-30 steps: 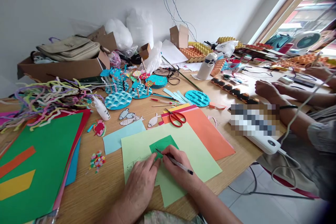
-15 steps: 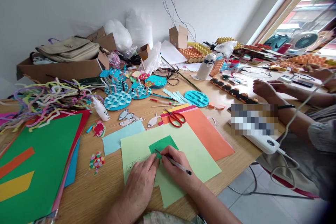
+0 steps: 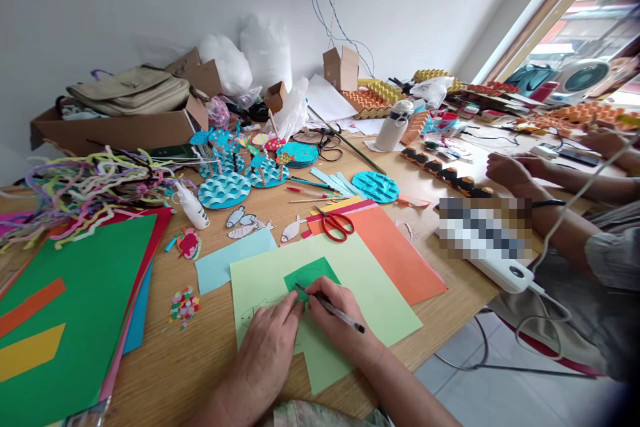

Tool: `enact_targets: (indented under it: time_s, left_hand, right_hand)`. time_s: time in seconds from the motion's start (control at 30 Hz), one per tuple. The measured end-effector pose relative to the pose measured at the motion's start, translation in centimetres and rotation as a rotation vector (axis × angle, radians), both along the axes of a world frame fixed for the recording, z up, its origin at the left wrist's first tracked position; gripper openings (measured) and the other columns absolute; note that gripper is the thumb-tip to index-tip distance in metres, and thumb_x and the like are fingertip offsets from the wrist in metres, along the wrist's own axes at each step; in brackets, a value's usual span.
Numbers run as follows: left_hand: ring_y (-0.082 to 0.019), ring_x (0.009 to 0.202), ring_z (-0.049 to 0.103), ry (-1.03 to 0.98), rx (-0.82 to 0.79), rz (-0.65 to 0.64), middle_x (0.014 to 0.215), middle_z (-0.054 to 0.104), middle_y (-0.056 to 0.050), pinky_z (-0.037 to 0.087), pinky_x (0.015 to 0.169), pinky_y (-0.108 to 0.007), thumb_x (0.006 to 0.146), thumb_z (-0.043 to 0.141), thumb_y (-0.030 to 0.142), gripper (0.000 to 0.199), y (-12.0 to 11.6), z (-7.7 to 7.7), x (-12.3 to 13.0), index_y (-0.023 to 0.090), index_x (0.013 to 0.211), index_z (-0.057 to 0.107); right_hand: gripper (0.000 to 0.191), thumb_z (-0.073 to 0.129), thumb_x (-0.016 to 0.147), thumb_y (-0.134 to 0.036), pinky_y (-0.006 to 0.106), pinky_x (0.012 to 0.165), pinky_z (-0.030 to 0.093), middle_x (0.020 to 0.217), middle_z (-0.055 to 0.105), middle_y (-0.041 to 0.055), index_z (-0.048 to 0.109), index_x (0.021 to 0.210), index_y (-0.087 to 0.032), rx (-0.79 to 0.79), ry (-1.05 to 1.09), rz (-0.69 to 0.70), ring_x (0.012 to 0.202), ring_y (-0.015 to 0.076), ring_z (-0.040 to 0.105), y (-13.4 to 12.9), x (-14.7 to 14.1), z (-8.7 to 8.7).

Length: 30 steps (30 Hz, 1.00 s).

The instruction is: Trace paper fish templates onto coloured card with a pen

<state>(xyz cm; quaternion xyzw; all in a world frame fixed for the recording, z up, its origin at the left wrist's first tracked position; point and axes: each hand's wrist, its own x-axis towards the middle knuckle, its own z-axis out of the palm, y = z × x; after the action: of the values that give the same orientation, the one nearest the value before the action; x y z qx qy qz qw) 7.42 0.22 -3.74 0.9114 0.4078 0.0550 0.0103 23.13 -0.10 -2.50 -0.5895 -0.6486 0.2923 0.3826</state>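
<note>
My right hand grips a pen, its tip on a small dark green paper that bears thin drawn lines. Beneath it lies a larger pale green sheet with a fish outline drawn at its left. My left hand lies flat on that sheet, fingertips at the lower left edge of the dark green piece and partly over the fish outline. Red-handled scissors rest just beyond, on orange paper. Cut-out paper fish lie behind the light blue sheet.
Coloured paper is stacked at the left, below a heap of pipe cleaners. A glue bottle stands near blue wave-covered discs. At the right, a power strip lies by the table edge, near another person's hands.
The camera view has shifted very slightly. The pen and both my hands look nearly the same; the other person's hands at the right have moved a little.
</note>
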Motion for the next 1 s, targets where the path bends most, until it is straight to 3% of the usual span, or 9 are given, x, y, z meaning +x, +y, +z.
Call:
enact_targets:
  time_s: [0.67,1.0]
  left_hand:
    - [-0.022,0.1,0.059,-0.07,-0.041,0.022,0.124,0.055,-0.008,0.049,0.078,-0.037,0.084,0.03,0.003,0.045,-0.08,0.01,-0.09,0.019,0.118,0.054]
    - [-0.024,0.099,0.06,-0.014,-0.052,-0.006,0.124,0.055,-0.013,0.049,0.08,-0.038,0.081,0.032,0.001,0.045,-0.05,0.39,-0.01,0.012,0.119,0.053]
  right_hand:
    - [0.01,0.044,0.073,-0.014,0.021,0.049,0.037,0.055,0.052,-0.0033,0.051,0.071,-0.02,0.019,-0.018,-0.013,0.05,0.0107,0.045,0.04,0.01,0.25]
    - [0.01,0.044,0.073,-0.013,0.02,0.05,0.037,0.056,0.054,-0.0029,0.052,0.073,-0.019,0.017,-0.027,-0.011,0.051,0.0106,0.046,0.0,0.04,0.25]
